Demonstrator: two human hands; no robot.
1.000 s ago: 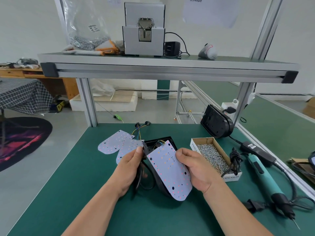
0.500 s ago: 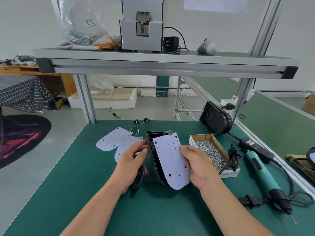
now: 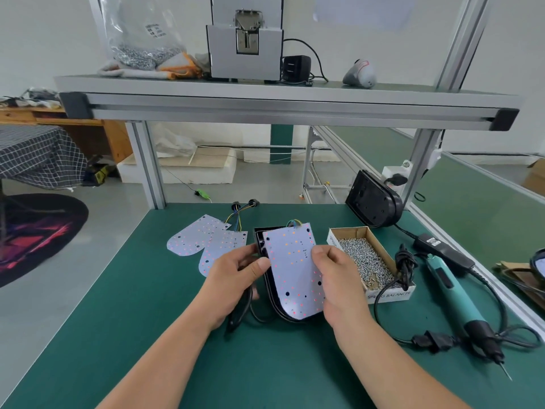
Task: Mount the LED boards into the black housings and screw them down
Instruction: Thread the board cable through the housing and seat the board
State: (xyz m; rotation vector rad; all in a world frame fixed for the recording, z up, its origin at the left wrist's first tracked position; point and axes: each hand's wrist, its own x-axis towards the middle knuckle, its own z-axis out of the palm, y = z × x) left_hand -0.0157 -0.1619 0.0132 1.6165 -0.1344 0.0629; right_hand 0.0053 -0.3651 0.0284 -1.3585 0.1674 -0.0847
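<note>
Head view: two hands hold an LED board (image 3: 295,270) against a black housing (image 3: 260,239) at frame centre.
The left hand (image 3: 236,278) curls round the housing's left rim. The right hand (image 3: 339,278) pinches the board's right edge. The screw box (image 3: 389,295) sits just right.

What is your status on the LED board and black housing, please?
Left hand grips black plastic housing. Right hand holds white round-ended LED board over it, not seated. Nothing blocking.
</note>
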